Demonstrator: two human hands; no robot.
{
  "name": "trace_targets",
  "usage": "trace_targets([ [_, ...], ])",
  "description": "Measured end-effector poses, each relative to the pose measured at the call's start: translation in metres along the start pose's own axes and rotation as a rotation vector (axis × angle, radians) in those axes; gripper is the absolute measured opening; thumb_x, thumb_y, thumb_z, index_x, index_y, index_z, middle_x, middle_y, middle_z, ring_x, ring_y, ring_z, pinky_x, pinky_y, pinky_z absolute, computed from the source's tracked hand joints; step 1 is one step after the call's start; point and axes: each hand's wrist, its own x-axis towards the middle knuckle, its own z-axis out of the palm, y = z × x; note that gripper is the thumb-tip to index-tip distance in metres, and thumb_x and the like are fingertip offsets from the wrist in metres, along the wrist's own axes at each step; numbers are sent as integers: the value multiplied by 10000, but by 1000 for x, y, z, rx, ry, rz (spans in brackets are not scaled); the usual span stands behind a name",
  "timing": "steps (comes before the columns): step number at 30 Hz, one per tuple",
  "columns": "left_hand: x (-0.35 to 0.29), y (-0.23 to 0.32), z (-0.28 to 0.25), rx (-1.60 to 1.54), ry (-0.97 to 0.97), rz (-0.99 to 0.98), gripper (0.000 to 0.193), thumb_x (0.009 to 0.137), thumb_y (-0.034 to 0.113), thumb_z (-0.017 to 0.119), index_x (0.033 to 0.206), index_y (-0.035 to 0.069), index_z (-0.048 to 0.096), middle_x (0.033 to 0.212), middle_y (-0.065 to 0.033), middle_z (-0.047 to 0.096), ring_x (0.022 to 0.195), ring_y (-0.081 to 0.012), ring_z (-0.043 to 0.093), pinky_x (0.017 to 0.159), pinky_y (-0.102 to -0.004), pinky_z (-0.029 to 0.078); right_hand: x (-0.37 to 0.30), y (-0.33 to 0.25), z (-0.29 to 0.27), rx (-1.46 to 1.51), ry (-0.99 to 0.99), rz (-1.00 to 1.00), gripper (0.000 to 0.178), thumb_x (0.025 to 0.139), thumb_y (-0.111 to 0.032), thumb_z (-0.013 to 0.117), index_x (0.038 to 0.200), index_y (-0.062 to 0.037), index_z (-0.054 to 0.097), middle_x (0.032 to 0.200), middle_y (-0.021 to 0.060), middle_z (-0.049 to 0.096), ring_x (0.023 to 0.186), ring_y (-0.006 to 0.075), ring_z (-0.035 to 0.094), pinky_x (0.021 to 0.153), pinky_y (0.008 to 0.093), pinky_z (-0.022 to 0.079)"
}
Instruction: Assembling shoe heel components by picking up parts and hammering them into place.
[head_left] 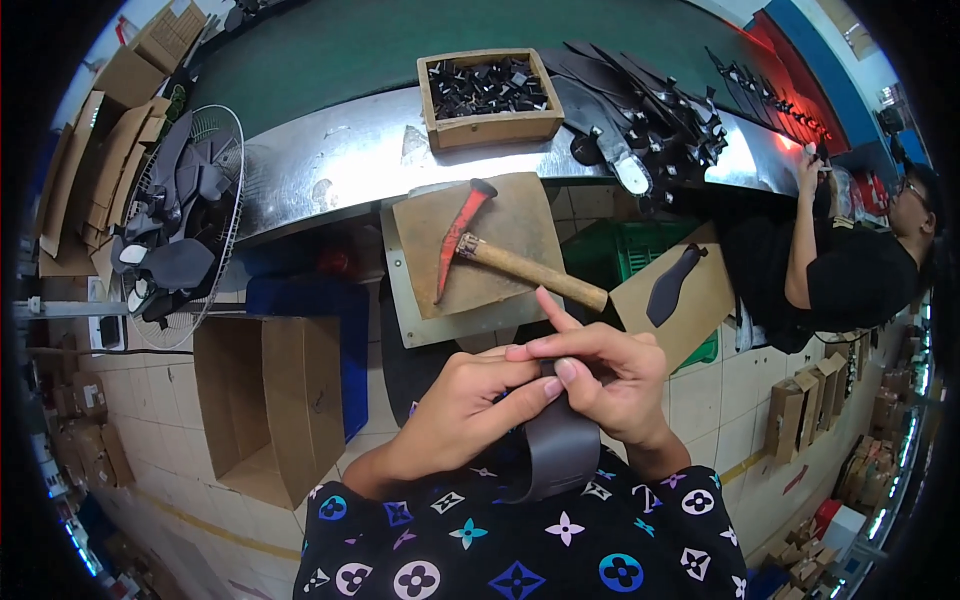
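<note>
Both my hands meet in front of my lap on a dark brown, flexible leather-like piece (563,455), whose lower part curves down in a bend. My left hand (475,405) has its thumb and fingers closed on the piece's upper end. My right hand (610,380) pinches the same end, thumb near the left thumb, with one finger pointing up. The very end is mostly hidden by the fingers. Just beyond lies a hammer (535,272) with a red head and wooden handle, on a worn brown board (420,235). The handle's tip points toward my right hand.
A wooden box (495,133) of small black parts stands on the metal bench edge (330,170). Dark shoe parts (650,100) pile to its right. At right, a dark sole-shaped piece (675,285) lies on cardboard, near a seated person (860,270). A wire basket (240,150) and cardboard box (290,410) stand left.
</note>
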Motion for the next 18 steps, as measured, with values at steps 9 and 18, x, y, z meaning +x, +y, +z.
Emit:
trace_targets([
  [9, -7, 6, -3, -191, -102, 29, 262, 966, 184, 648, 1139, -2, 714, 1005, -123, 721, 916, -209, 677, 849, -300, 497, 3, -18, -10, 355, -120, 334, 511, 885, -287, 642, 1140, 155, 652, 1039, 292, 708, 988, 337, 722, 1050, 538, 464],
  [18, -9, -7, -8, -182, -181, 198, 245, 944, 157, 685, 1108, -24, 699, 1049, -153, 717, 994, -254, 680, 840, -328, 502, 26, -4, -17, 300, -410, -122, 466, 889, -289, 706, 1089, 132, 680, 1122, 335, 669, 1162, 466, 624, 1048, 588, 426],
])
